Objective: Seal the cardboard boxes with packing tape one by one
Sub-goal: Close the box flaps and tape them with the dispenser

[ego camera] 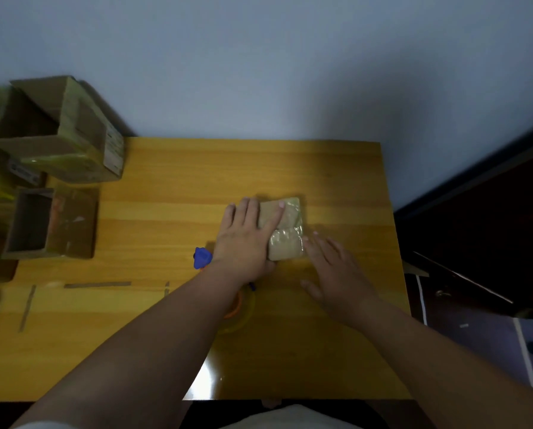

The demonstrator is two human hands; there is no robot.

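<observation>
- Small cardboard box (285,229) lying flat on the yellow wooden counter (178,187), a little right of the middle, wrapped in shiny clear tape (290,235)
- Left hand (248,235) laid flat on the left part of the box top, fingers straight and pressing down, gripping nothing
- Right hand (333,274) just beside the right edge of the box, fingers spread and straight, fingertips (307,243) touching the taped side, holding nothing
- Blue tape dispenser (202,257) on the counter near the left wrist, mostly hidden under the left forearm, with an orange roll (239,305) showing below the arm
- Open cardboard boxes (58,134) stacked at the far left corner of the counter, well apart from the hands
- One more open box (50,222) lying on its side at the left edge, opening turned to the left
- Thin strips (96,285) lying flat on the counter at the near left
- Pale blue wall (259,72) behind the counter, dark furniture (491,227) at the right
</observation>
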